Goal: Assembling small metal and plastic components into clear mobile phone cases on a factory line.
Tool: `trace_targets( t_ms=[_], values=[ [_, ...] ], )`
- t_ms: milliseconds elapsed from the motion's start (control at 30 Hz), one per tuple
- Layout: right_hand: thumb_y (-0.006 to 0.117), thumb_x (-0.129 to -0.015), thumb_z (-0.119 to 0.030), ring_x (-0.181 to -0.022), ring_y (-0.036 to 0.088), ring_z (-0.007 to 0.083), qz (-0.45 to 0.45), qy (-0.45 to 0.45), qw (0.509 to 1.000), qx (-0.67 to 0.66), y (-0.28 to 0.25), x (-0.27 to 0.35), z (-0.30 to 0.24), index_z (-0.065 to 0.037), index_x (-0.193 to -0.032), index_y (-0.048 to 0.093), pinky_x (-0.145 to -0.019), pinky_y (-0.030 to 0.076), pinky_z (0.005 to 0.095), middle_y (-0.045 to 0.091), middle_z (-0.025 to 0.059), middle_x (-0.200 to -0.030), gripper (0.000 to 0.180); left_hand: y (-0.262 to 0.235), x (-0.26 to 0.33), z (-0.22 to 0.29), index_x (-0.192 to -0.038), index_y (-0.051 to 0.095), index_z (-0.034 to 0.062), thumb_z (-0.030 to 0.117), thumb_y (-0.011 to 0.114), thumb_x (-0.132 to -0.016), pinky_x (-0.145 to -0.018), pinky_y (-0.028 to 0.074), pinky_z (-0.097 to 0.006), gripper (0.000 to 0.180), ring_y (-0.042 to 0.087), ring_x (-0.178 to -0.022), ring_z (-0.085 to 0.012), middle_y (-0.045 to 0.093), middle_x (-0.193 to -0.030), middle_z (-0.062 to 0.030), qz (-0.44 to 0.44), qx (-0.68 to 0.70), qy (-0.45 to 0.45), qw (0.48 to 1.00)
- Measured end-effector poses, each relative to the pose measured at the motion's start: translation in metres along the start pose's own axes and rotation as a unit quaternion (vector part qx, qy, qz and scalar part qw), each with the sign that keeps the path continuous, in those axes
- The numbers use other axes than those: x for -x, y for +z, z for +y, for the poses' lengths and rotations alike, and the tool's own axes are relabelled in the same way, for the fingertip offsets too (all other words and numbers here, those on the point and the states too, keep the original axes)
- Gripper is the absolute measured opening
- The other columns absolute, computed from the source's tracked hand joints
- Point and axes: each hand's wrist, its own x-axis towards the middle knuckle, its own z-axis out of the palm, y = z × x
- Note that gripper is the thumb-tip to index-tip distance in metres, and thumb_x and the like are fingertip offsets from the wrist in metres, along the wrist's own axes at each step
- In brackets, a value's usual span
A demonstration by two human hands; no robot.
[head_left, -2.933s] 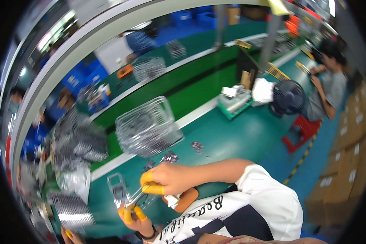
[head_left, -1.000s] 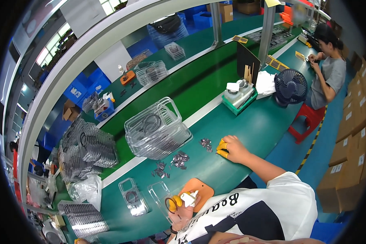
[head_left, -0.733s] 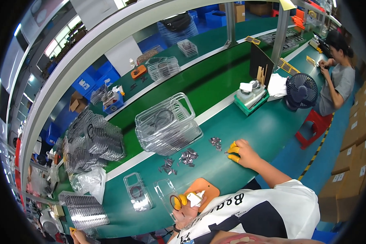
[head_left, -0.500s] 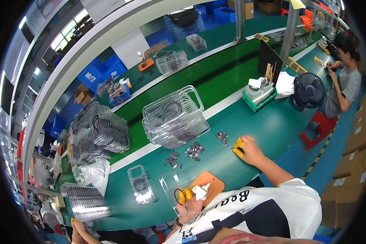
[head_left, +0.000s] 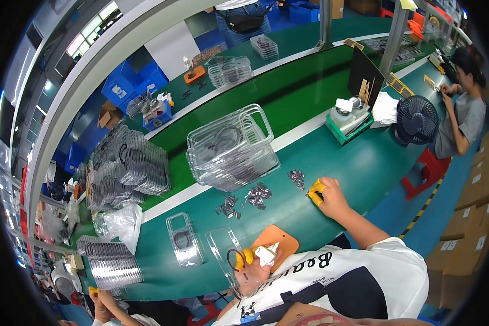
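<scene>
While the clear phone case (head_left: 228,255) was pinched upright at the bench edge by the left hand (head_left: 248,259), the right hand (head_left: 327,196) was curled, nothing visibly held, beside small metal parts (head_left: 296,178); the case could be dropped through so light a pinch.

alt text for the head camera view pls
A person at a green workbench reaches their right hand, fingertips capped yellow, toward small metal parts, while the left hand holds a clear case beside an orange pad.
</scene>
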Motion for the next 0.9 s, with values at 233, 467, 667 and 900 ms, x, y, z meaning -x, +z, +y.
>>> trace_targets(
  t_ms=[233,467,667,900],
  values=[
    [0.065,-0.074,-0.003,-0.068,0.053,0.0256,0.030,0.090,0.986,-0.137,0.000,-0.004,0.005,-0.001,-0.080,0.062,-0.063,0.043,0.0346,0.053,0.0108,-0.078,0.007,-0.005,0.002,-0.002,-0.123,0.048,0.0026,0.047,0.053,-0.079,-0.107,0.019,-0.058,0.062,0.039,-0.120,-0.0471,0.046,-0.127,-0.0236,0.005,0.041,-0.009,0.999],
    [0.064,-0.075,-0.002,-0.067,0.053,0.0242,0.032,0.097,0.984,-0.144,0.000,-0.005,0.005,0.000,-0.081,0.062,-0.061,0.043,0.0333,0.054,0.0108,-0.078,0.006,-0.003,0.001,-0.002,-0.122,0.049,0.0017,0.045,0.053,-0.080,-0.105,0.023,-0.059,0.061,0.037,-0.121,-0.0482,0.046,-0.127,-0.0231,0.011,0.048,0.003,0.999],
    [0.063,-0.077,-0.003,-0.066,0.053,0.0239,0.023,0.101,0.984,-0.142,-0.002,-0.005,0.006,0.000,-0.080,0.061,-0.061,0.043,0.0324,0.053,0.0109,-0.078,0.005,0.014,-0.003,0.007,-0.107,0.055,0.0076,0.044,0.045,-0.089,-0.102,0.029,-0.058,0.041,0.036,-0.122,-0.0476,0.047,-0.127,-0.0223,-0.079,0.211,-0.079,0.971],
    [0.063,-0.077,-0.003,-0.066,0.052,0.0229,0.028,0.101,0.980,-0.166,0.001,-0.004,0.007,0.000,-0.080,0.061,-0.060,0.043,0.0311,0.052,0.0107,-0.079,0.005,0.011,-0.001,0.010,-0.097,0.047,0.0083,0.026,0.068,-0.075,-0.090,0.040,-0.047,0.035,0.046,-0.113,-0.0316,0.047,-0.125,-0.0159,-0.080,-0.021,0.051,0.995]
  ],
)
